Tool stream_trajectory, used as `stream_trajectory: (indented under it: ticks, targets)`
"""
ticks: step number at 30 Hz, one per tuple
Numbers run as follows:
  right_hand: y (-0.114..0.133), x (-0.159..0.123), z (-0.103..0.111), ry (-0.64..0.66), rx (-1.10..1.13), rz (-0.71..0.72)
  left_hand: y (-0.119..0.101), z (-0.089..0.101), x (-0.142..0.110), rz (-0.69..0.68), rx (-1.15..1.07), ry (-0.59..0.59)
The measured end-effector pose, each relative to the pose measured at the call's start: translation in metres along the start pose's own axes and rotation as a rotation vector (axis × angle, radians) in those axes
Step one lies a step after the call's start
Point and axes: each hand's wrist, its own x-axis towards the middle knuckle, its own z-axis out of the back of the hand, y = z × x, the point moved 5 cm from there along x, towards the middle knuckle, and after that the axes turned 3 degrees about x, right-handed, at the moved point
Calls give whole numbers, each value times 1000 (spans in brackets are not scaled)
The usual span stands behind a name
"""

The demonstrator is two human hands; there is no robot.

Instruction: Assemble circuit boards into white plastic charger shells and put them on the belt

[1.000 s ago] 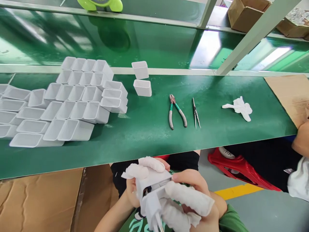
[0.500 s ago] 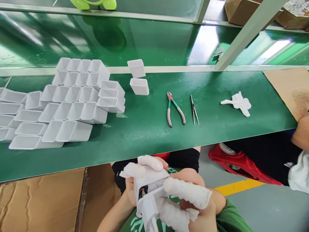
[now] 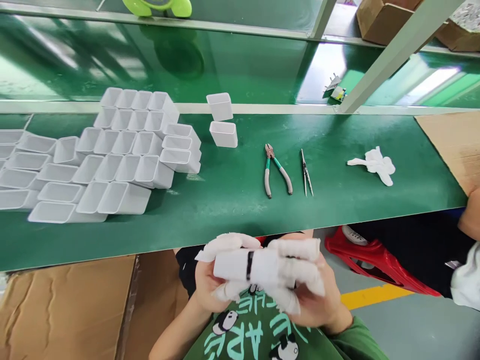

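A white plastic charger housing [image 3: 230,265] lies level in front of my chest, with a narrow dark gap between its two parts. My left hand [image 3: 208,280] is closed around the left part, thumb and fingers along its sides. My right hand [image 3: 317,295] grips the right part, the end piece [image 3: 264,267], from the other side. White wraps cover the fingers of both hands. What is inside the housing is hidden. On the bench beyond lie diagonal cutters [image 3: 276,170] with grey-green handles and metal tweezers [image 3: 306,172].
Rows of white plastic housings [image 3: 123,167] stand on the left of the green bench [image 3: 225,210], two more [image 3: 224,134] apart. A crumpled white wrap [image 3: 377,162] lies right. Small plug parts [image 3: 333,87] sit near the post. Another person's arm [image 3: 471,215] shows at right.
Both hands have turned the housing level and moved it up slightly. The open end with dark parts inside now faces the end piece, with only a thin gap left. The view has shifted a little.
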Motion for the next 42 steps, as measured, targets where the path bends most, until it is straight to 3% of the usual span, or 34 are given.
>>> stream_trajectory:
  ticks: [3,8,11,15,20,25,29,34,37,42]
  targets:
    - [-1,12,-1,-36,219,89,-8,4,7,31,76,-65]
    - [-17,18,-15,-149,606,-219,-19,4,12,89,201,-198]
    - [-20,19,-18,-128,745,-267,-18,1,16,152,141,-196]
    - [-20,20,-20,-63,748,-167,-12,-2,20,254,15,-131]
    - [-20,17,-22,-167,644,-38,-2,1,17,245,-60,-136]
    - [-13,18,-31,-159,661,41,20,-1,3,253,-207,-92]
    - [-13,18,-27,-200,559,97,18,0,2,191,-133,-166]
    - [-16,16,-18,-273,411,101,1,-9,10,131,-48,-168]
    - [-20,17,-20,-334,457,44,-8,-13,13,9,43,-170]
    - [-32,17,-33,-312,607,-203,-24,-19,17,-196,396,-151]
